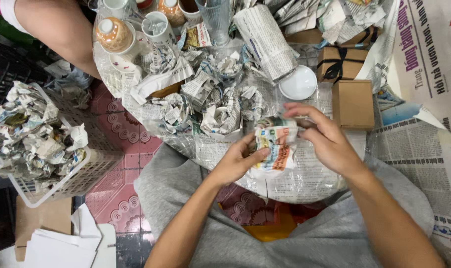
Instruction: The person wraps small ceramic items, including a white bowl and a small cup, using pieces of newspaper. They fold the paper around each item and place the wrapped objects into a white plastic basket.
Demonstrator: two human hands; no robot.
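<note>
My left hand (238, 160) and my right hand (320, 136) both grip a small object wrapped in printed newspaper (276, 144), held just above the near edge of a round table (305, 186) covered in newspaper and clear plastic. The left fingers press the paper's left side; the right fingers curl over its top and right side. What is inside the paper is hidden. Several crumpled newspaper bundles (220, 106) lie on the table just beyond my hands.
A white plastic basket (81, 178) full of crumpled paper stands on the floor at left. Brown cardboard boxes (353, 103), one with a black ribbon (337, 63), a white lid (298, 83), glasses and ceramic cups (115, 34) crowd the table's far side. Another person's arm (56, 30) is at top left.
</note>
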